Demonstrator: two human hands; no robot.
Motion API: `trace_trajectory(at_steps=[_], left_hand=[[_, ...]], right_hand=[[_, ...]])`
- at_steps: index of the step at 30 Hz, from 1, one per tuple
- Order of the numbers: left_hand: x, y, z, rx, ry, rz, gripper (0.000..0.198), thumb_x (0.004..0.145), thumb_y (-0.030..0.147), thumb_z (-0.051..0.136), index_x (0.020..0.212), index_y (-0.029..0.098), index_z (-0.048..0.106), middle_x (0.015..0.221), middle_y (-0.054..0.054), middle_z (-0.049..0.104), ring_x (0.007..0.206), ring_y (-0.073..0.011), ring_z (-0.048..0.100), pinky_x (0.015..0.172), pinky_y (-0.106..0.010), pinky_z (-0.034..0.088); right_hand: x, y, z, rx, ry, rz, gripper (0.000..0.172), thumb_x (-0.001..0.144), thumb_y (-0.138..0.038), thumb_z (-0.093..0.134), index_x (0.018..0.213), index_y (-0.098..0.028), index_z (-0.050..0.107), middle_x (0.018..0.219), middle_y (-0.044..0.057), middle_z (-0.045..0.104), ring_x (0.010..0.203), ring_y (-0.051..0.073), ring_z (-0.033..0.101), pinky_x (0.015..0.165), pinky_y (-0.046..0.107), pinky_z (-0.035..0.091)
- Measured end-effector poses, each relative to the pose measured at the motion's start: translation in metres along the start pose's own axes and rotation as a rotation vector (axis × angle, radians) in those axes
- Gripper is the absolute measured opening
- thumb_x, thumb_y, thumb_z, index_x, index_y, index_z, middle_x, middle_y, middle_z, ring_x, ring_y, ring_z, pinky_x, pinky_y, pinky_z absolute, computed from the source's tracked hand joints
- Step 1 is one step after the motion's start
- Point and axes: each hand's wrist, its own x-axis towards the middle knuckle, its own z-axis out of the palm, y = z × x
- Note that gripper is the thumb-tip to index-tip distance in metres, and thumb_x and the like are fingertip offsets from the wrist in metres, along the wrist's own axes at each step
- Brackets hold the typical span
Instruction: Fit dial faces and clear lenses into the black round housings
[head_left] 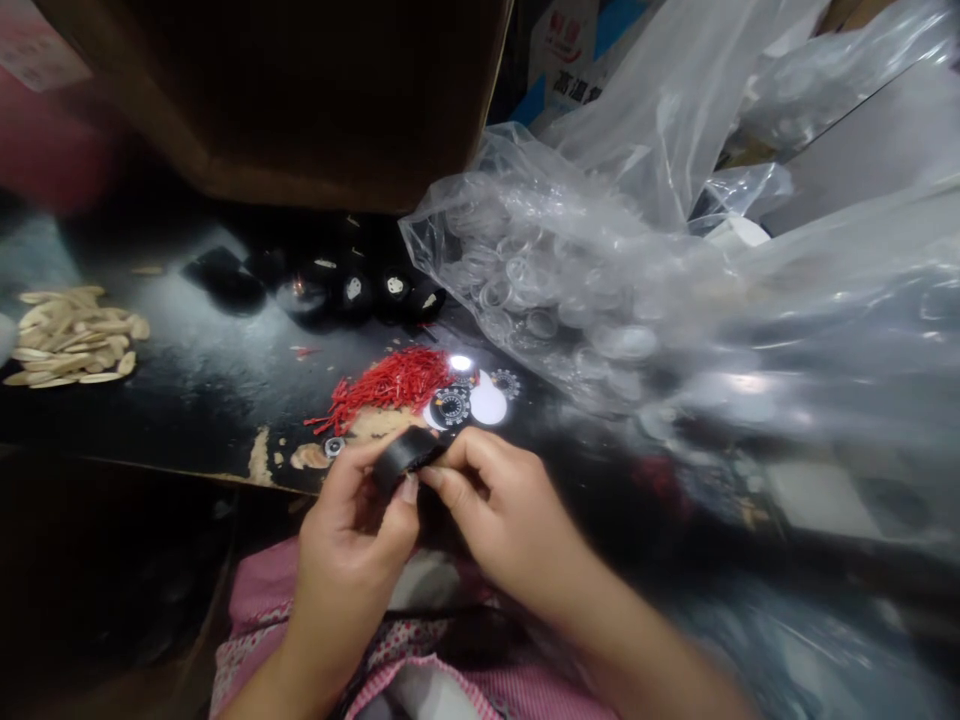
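My left hand (352, 540) and my right hand (499, 510) meet just in front of the table's near edge, both pinched on a small black round part (405, 452). The left thumb and fingers wrap its left side; the right fingertips press its right side. Just beyond the hands, on the black table (202, 390), lie a heap of thin red pieces (386, 385) and a few round dial discs (469, 398), white and black with printed marks.
A row of black round parts (352, 290) lies further back under a brown cardboard box (300, 100). A pile of pale seed shells (71, 335) sits at the left. Large clear plastic bags (637, 280) of transparent round covers fill the right side.
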Motion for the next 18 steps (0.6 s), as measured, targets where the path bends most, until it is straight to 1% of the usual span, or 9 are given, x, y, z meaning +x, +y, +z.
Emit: trace_trajectory(at_steps=[2, 4, 6, 9, 10, 11, 14, 16, 18], left_hand=[[0.001, 0.0, -0.001, 0.003, -0.006, -0.01, 0.016, 0.078, 0.03, 0.068, 0.094, 0.026, 0.067, 0.089, 0.0, 0.07, 0.083, -0.0206, 0.067, 0.079, -0.029, 0.051], [0.004, -0.003, -0.001, -0.041, -0.06, -0.044, 0.019, 0.079, 0.031, 0.068, 0.097, 0.026, 0.068, 0.098, -0.001, 0.071, 0.091, -0.0216, 0.067, 0.085, -0.031, 0.051], [0.009, -0.007, -0.001, -0.165, -0.146, -0.142, 0.026, 0.08, 0.035, 0.068, 0.104, 0.027, 0.069, 0.109, -0.002, 0.071, 0.102, -0.0236, 0.066, 0.093, -0.034, 0.05], [0.014, -0.012, 0.001, -0.359, -0.195, -0.309, 0.04, 0.076, 0.038, 0.073, 0.115, 0.029, 0.067, 0.121, -0.003, 0.069, 0.113, -0.0265, 0.063, 0.098, -0.037, 0.05], [0.014, -0.013, 0.002, -0.387, -0.185, -0.336, 0.044, 0.075, 0.038, 0.075, 0.117, 0.03, 0.067, 0.123, -0.003, 0.069, 0.117, -0.027, 0.062, 0.099, -0.037, 0.05], [0.014, -0.013, 0.002, -0.392, -0.173, -0.344, 0.045, 0.073, 0.039, 0.076, 0.117, 0.031, 0.068, 0.126, -0.002, 0.068, 0.12, -0.0272, 0.06, 0.102, -0.037, 0.048], [0.013, -0.013, 0.003, -0.35, -0.119, -0.367, 0.044, 0.072, 0.043, 0.076, 0.114, 0.031, 0.07, 0.13, 0.0, 0.066, 0.127, -0.0265, 0.054, 0.107, -0.034, 0.043], [0.011, -0.014, 0.003, -0.353, -0.062, -0.482, 0.043, 0.071, 0.046, 0.076, 0.111, 0.031, 0.072, 0.128, 0.0, 0.068, 0.127, -0.027, 0.055, 0.103, -0.032, 0.048], [0.009, -0.02, 0.003, -0.387, 0.012, -0.652, 0.038, 0.07, 0.046, 0.076, 0.104, 0.031, 0.073, 0.12, 0.0, 0.072, 0.122, -0.0277, 0.059, 0.088, -0.027, 0.057]], right_hand=[[0.0, 0.0, -0.001, -0.002, 0.01, 0.001, 0.022, 0.09, -0.018, 0.057, 0.069, -0.021, 0.049, 0.068, -0.004, 0.058, 0.061, 0.012, 0.05, 0.064, 0.026, 0.038], [0.001, 0.001, -0.003, -0.033, -0.013, 0.017, 0.024, 0.089, -0.019, 0.058, 0.068, -0.021, 0.049, 0.066, -0.004, 0.057, 0.06, 0.012, 0.05, 0.063, 0.026, 0.038], [0.004, 0.002, -0.007, -0.077, -0.035, 0.003, 0.024, 0.089, -0.02, 0.059, 0.066, -0.021, 0.05, 0.067, -0.003, 0.058, 0.062, 0.012, 0.051, 0.063, 0.026, 0.039], [0.009, 0.006, -0.011, -0.176, -0.025, -0.133, 0.009, 0.089, -0.019, 0.057, 0.08, -0.02, 0.06, 0.081, 0.001, 0.065, 0.075, 0.015, 0.057, 0.071, 0.028, 0.043], [0.011, 0.007, -0.011, -0.228, -0.022, -0.189, 0.007, 0.089, -0.018, 0.055, 0.087, -0.019, 0.062, 0.086, 0.004, 0.066, 0.08, 0.017, 0.058, 0.075, 0.03, 0.043], [0.013, 0.009, -0.011, -0.292, -0.022, -0.237, 0.009, 0.089, -0.017, 0.054, 0.092, -0.018, 0.062, 0.09, 0.005, 0.067, 0.083, 0.018, 0.058, 0.078, 0.032, 0.043], [0.018, 0.012, -0.008, -0.477, -0.028, -0.339, 0.015, 0.09, -0.016, 0.048, 0.09, -0.015, 0.063, 0.087, 0.008, 0.066, 0.085, 0.021, 0.057, 0.081, 0.035, 0.042], [0.021, 0.011, -0.005, -0.542, -0.027, -0.378, 0.016, 0.089, -0.016, 0.046, 0.087, -0.015, 0.062, 0.084, 0.008, 0.065, 0.083, 0.021, 0.057, 0.08, 0.035, 0.042], [0.023, 0.008, -0.004, -0.548, -0.026, -0.369, 0.016, 0.088, -0.016, 0.046, 0.086, -0.015, 0.061, 0.081, 0.007, 0.065, 0.079, 0.02, 0.058, 0.077, 0.033, 0.043]])
